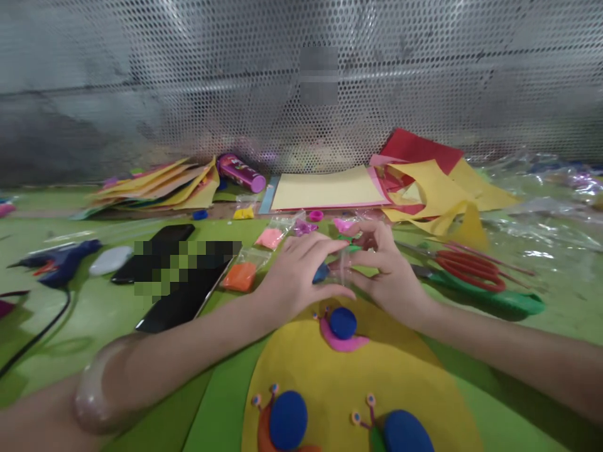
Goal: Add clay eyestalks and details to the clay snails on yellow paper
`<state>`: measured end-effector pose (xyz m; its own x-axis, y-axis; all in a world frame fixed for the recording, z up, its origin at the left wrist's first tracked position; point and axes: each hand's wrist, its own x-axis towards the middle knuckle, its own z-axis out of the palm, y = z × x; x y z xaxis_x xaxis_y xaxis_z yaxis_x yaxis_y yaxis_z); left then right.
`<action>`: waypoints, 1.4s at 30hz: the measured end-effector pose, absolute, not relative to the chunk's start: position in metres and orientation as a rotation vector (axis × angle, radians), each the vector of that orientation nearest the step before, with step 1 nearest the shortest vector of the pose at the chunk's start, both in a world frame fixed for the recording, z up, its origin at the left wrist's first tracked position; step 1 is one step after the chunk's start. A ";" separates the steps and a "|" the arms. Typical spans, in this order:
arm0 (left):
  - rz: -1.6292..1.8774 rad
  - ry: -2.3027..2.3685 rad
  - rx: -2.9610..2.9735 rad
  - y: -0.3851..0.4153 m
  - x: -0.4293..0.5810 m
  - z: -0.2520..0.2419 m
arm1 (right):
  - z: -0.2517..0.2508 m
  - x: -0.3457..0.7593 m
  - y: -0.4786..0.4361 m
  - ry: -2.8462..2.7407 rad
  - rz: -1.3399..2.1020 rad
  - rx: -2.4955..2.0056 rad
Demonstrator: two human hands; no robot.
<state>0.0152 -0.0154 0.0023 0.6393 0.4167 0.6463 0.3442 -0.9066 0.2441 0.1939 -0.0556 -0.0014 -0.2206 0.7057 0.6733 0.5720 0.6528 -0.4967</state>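
My left hand (296,270) and my right hand (389,270) meet over the middle of the table, fingers bent. Between them is a small clear plastic bag (345,267), with something blue (321,273) showing under my left fingers; my fingers hide much of it. Just below the hands lies a yellow round sheet (330,389). On it sits a pink clay snail (348,343) with a blue disc shell (343,322). Nearer to me are an orange snail (265,427) and a green snail (377,438), also with blue shells and eye stalks.
Small bags of orange clay (240,276) and pink clay (270,237) lie left of my hands. Farther left are dark phones (164,251) and a glue gun (66,260). Red-handled scissors (468,267) and green-handled scissors (499,295) lie right. Colored paper (325,188) lies behind.
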 end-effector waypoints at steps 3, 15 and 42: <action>1.197 0.638 2.761 -0.017 0.016 0.004 | -0.002 0.192 -0.056 -1.844 0.151 -1.019; 1.157 0.348 2.917 -0.018 0.010 -0.001 | 0.008 0.194 -0.058 -2.019 0.535 -1.041; 0.846 0.700 1.171 -0.032 0.029 0.004 | 0.003 0.209 -0.056 -1.979 -0.020 -0.923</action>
<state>0.0290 -0.0321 0.0035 0.5157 0.8560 -0.0380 -0.1975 0.1619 0.9668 0.2089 -0.0556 0.0027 -0.2937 0.5955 0.7477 0.6107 0.7187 -0.3325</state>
